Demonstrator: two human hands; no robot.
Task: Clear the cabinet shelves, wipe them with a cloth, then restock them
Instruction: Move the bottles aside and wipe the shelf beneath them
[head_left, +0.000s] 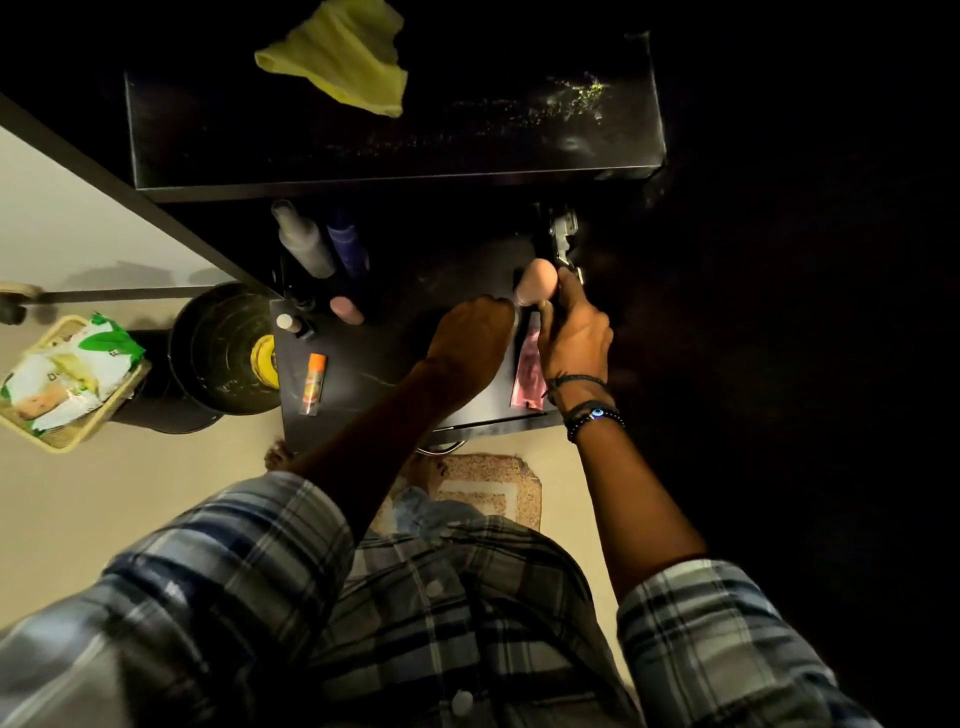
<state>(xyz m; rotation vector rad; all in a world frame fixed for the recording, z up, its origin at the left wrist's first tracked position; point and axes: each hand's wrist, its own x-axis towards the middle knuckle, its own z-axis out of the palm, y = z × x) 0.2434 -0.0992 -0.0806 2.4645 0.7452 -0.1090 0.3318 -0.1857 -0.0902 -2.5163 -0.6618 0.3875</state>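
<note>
I look down into a dark cabinet. A yellow-green cloth lies on the upper black shelf. On the lower shelf stand several bottles at the left, among them a grey one, a purple one and a pink-capped one. An orange tube lies flat near the front. My left hand and my right hand meet at the shelf's right side, both closed around a peach egg-shaped bottle. A pink packet lies under my right hand.
A black bucket with a yellow roll inside stands on the floor at the left. Beside it a yellow basket holds a white-green bag. A metal door hinge sits at the cabinet's right wall. A patterned mat lies below.
</note>
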